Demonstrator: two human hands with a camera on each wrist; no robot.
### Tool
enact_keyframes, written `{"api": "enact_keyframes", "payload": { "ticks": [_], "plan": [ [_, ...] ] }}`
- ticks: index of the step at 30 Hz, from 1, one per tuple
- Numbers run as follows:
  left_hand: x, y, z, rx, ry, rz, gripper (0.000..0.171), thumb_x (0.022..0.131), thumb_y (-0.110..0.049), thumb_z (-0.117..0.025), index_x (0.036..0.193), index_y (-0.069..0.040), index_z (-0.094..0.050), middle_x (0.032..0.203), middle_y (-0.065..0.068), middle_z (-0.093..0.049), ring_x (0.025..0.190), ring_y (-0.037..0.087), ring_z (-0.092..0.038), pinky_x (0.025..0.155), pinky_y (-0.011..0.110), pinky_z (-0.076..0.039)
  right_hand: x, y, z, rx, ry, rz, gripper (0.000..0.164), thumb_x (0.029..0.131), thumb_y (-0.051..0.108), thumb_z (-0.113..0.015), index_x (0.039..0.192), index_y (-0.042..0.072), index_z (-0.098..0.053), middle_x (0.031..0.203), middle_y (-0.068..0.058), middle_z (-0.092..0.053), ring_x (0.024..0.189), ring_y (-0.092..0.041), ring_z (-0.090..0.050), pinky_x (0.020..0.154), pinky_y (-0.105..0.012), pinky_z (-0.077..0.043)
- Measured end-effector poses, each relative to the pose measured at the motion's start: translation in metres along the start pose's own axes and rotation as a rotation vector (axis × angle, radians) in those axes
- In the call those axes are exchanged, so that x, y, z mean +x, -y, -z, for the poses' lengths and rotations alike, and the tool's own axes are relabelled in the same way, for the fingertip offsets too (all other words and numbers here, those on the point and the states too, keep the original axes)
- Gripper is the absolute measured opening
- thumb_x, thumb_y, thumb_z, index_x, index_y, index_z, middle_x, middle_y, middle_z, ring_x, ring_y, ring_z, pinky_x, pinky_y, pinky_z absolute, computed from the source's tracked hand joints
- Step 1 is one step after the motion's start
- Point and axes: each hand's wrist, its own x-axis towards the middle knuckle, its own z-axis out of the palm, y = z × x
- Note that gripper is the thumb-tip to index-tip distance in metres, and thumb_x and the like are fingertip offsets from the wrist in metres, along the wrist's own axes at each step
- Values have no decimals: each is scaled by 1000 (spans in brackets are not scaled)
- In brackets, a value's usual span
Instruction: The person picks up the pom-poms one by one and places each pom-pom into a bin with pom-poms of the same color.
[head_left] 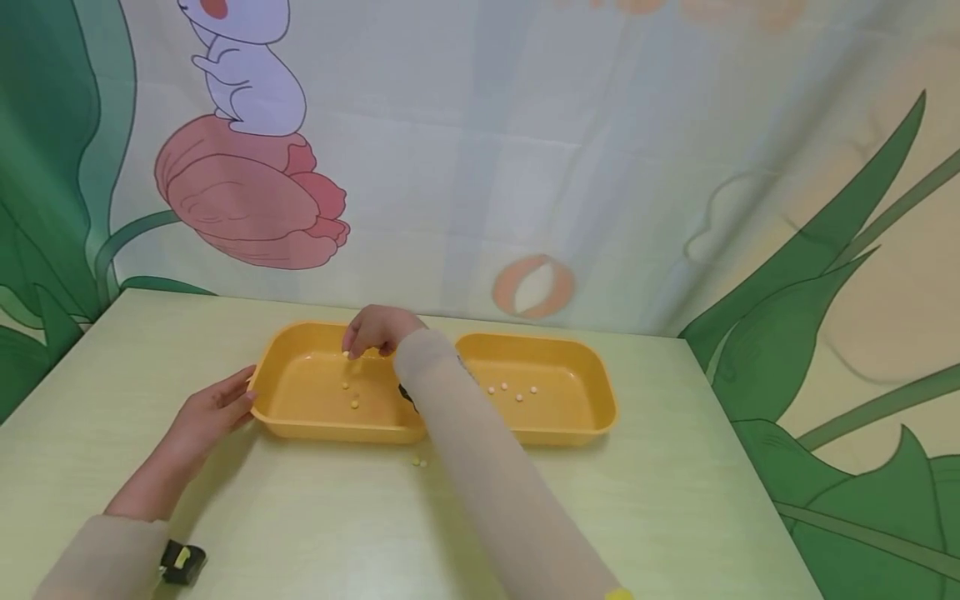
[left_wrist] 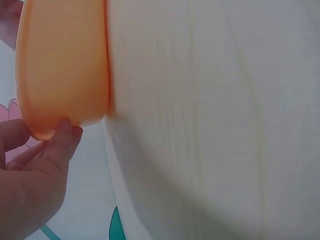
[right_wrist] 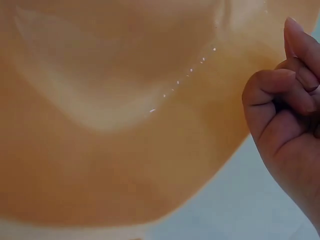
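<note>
My left hand [head_left: 212,414] grips the left end of a yellow-orange tray [head_left: 337,432], with thumb and fingers at its rim. In the left wrist view, the fingertips press on the wall of the tray [left_wrist: 65,60]. Over the far side of that tray is my right hand [head_left: 384,327], its fingers curled. A small round whitish pellet [head_left: 346,354] shows at the pinched thumb and forefinger. On the tray's floor lie two yellowish pellets, one nearer the middle [head_left: 355,404]. The right wrist view shows the curled hand [right_wrist: 285,105] above the tray's edge; the pellet is hidden there.
A second yellow-orange tray [head_left: 558,436] stands at the right, with several white pellets [head_left: 519,398] in it; my right forearm crosses its left part. Two pellets [head_left: 419,462] lie on the pale table [head_left: 315,517] in front. A printed curtain [head_left: 450,167] hangs behind.
</note>
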Motion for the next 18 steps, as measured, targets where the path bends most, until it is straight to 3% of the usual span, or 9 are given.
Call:
{"api": "enact_keyframes", "payload": {
  "ticks": [12, 18],
  "plan": [
    [-1, -2, -1, 1, -1, 22, 60, 113, -23, -37, 163, -3, -12, 166, 32, -20, 150, 48, -34, 106, 34, -47, 12, -12, -10, -53, -53, -132, 6, 92, 18, -76, 87, 16, -75, 76, 2, -46, 69, -16, -45, 59, -25, -38],
    [-2, -2, -1, -1, -2, 14, 61, 112, -25, -38, 163, -2, -12, 165, 32, -21, 150, 49, -34, 106, 34, -47, 9, -7, -11, -232, -10, -149, 9, 96, 20, -72, 87, 18, -72, 84, 3, -51, 82, -14, -48, 69, -26, -41]
  ]
}}
